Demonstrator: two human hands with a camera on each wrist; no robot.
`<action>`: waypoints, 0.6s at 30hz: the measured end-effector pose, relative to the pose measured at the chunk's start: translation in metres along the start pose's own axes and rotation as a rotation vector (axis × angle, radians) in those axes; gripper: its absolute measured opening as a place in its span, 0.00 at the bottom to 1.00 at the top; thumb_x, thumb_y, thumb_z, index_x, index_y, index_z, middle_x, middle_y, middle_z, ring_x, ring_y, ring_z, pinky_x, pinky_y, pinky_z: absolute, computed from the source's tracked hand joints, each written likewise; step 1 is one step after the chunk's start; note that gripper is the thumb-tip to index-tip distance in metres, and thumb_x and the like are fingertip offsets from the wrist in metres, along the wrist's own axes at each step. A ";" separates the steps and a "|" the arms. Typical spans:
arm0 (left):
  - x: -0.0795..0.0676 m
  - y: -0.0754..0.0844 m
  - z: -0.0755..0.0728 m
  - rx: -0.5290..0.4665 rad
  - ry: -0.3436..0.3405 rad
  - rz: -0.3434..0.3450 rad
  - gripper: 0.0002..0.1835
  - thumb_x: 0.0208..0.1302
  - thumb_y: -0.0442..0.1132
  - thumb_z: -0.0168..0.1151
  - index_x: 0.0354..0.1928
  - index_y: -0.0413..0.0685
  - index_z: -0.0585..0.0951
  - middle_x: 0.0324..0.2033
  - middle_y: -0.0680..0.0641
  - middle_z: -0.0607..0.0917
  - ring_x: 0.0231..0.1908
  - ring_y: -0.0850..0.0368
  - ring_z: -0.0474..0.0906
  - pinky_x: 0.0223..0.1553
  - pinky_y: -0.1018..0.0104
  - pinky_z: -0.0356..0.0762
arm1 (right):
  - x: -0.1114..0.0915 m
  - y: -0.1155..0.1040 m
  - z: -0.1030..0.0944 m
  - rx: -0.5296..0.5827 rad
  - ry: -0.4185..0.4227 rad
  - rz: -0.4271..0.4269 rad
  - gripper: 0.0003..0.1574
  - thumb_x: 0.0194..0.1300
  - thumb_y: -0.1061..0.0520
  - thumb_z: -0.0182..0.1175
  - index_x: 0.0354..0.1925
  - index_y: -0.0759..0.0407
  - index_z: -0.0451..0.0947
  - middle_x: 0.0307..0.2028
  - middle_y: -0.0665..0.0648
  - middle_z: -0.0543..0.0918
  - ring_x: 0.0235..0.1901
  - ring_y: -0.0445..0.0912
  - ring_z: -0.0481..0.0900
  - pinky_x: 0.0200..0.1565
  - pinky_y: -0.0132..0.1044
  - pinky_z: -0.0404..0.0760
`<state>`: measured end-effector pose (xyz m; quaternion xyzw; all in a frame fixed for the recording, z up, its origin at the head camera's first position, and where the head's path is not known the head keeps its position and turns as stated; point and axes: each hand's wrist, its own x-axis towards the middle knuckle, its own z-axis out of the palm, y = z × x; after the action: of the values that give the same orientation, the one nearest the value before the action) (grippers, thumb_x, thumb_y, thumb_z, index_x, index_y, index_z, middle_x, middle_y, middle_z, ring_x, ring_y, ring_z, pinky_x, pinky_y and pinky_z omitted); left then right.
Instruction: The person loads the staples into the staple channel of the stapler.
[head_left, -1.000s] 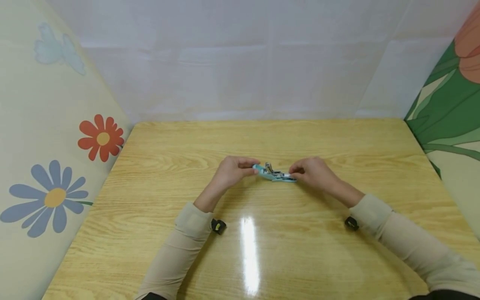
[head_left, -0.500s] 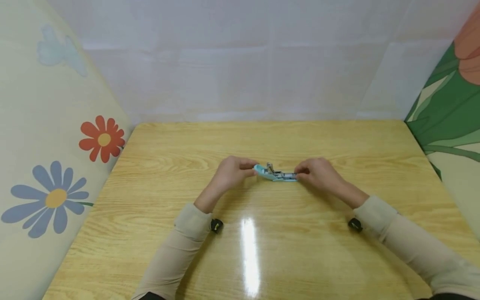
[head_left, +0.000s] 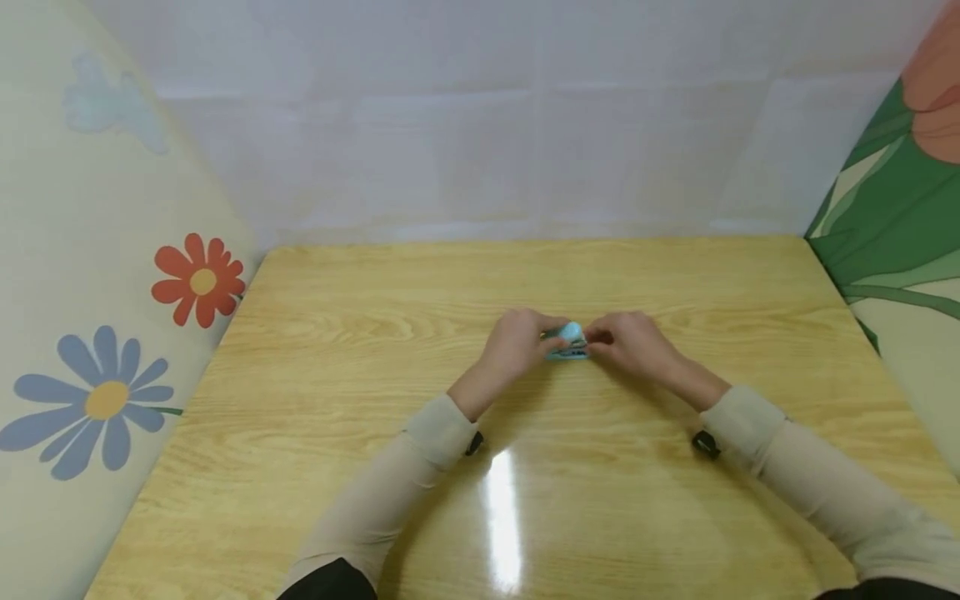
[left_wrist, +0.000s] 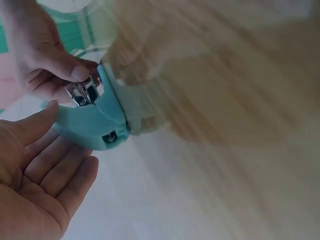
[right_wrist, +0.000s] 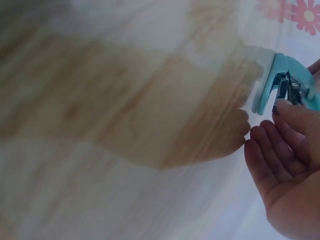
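Observation:
A small teal stapler (head_left: 572, 331) with metal inner parts stands between the two hands over the table. In the left wrist view its curved cover (left_wrist: 92, 126) is raised, bent well up from the base. My left hand (head_left: 516, 343) holds this cover between thumb and fingers. From the other side my right hand (head_left: 633, 342) pinches the stapler's front end, its thumb against the metal rail (right_wrist: 282, 95) in the right wrist view. Fingers hide part of the base and of the rail.
The wood-grain table (head_left: 375, 283) spreads around both hands, with a light reflection in front. A white sheet (head_left: 450, 158) hangs behind it. Flower-patterned panels (head_left: 108, 400) flank both sides. Dark wrist cameras (head_left: 705, 444) sit below the cuffs.
My left hand has moved right, swinging the stapler's cover up and over toward the right hand. The stapler lay spread nearly flat before. The right hand shifted slightly and stays at the front end.

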<state>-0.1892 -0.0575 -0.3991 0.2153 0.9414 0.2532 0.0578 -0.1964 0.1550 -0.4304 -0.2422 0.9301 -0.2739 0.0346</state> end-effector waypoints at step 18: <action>0.009 0.016 0.011 0.219 -0.109 0.045 0.13 0.68 0.47 0.66 0.51 0.57 0.89 0.46 0.51 0.91 0.44 0.57 0.87 0.51 0.61 0.85 | -0.005 -0.001 0.006 -0.027 0.046 -0.044 0.08 0.61 0.59 0.71 0.39 0.61 0.89 0.36 0.58 0.90 0.37 0.50 0.86 0.43 0.47 0.85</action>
<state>-0.1890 -0.0361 -0.4008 0.2548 0.9538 0.1382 0.0793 -0.1902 0.1538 -0.4356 -0.2567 0.9288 -0.2673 0.0039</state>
